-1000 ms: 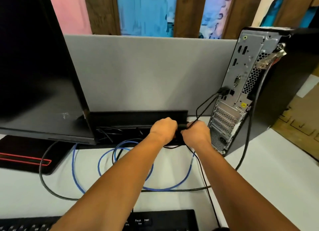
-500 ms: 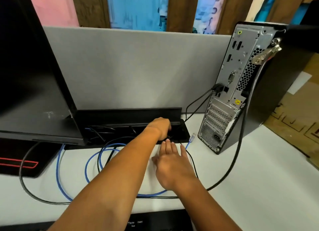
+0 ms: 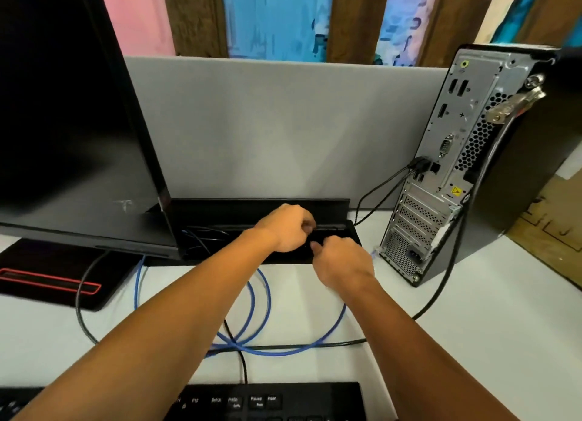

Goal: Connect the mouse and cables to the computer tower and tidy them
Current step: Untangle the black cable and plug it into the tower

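Note:
The computer tower (image 3: 441,181) stands at the right with its rear panel facing me. Two thin black cables (image 3: 378,194) run from its ports down to the black cable tray (image 3: 252,209) by the partition. My left hand (image 3: 289,228) is curled over the tray and grips the black cables there. My right hand (image 3: 343,260) is just in front of it, fingers curled and pinching the same dark cables at the tray's front edge; the held part is mostly hidden. A blue cable (image 3: 267,294) lies looped on the desk, its plug loose near the tower's foot.
A dark monitor (image 3: 63,137) fills the left, with a black and red pad (image 3: 47,279) under it. A keyboard (image 3: 283,401) lies at the near edge. A thick black cable (image 3: 441,288) trails from the tower across the desk. A grey partition (image 3: 283,121) closes the back.
My right hand had dropped flat onto the desk; it has now risen back to the tray with its fingers curled. My left hand stayed at the tray.

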`<state>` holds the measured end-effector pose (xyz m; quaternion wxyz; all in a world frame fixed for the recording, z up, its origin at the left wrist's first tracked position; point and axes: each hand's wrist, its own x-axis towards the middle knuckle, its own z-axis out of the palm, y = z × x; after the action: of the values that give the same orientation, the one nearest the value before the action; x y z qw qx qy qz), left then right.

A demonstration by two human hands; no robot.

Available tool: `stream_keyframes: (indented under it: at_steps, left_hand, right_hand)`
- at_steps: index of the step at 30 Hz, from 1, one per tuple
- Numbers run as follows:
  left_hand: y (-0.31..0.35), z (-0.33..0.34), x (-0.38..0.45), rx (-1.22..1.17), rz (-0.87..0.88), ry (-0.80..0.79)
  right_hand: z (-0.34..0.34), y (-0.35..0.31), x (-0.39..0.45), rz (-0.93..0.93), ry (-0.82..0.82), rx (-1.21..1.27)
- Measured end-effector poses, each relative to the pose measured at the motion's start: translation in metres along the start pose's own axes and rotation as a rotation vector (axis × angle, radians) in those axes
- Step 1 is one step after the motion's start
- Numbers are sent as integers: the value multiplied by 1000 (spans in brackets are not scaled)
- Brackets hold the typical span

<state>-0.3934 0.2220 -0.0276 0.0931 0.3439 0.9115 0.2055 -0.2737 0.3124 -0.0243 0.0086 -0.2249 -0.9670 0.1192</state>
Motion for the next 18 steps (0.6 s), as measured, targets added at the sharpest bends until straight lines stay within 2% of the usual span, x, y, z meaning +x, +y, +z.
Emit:
stream_keyframes:
  at_steps: [3,6,8,11,12,14,16,18]
  left_hand:
    - [4,4,-24,18,108,-112]
    - [14,20,-38,60,61,-189]
    - [21,25,-36,35,8,-194]
    - [36,22,-30,-53,-31,-288]
    - [35,24,-26,-57,-50,-317]
    - [32,25,-23,-23,-76,-302]
    - [26,29,-16,-27,-103,-296]
    - [25,33,-17,16,-99,-301]
  right_hand:
    - [-8,-2,2,-36,-90,-141]
    - [-16,-10,-8,-53,-245,-263]
    - [-27,-12,-18,-72,-183,-259]
    - [-35,-15,-32,-181,74,-136]
    - [-33,-16,-34,-252,110,-62]
    - [-22,-16,-26,-304,-5,101]
    - [-6,-9,-9,-207,-169,114]
    - [3,-1,5,-124,-233,78]
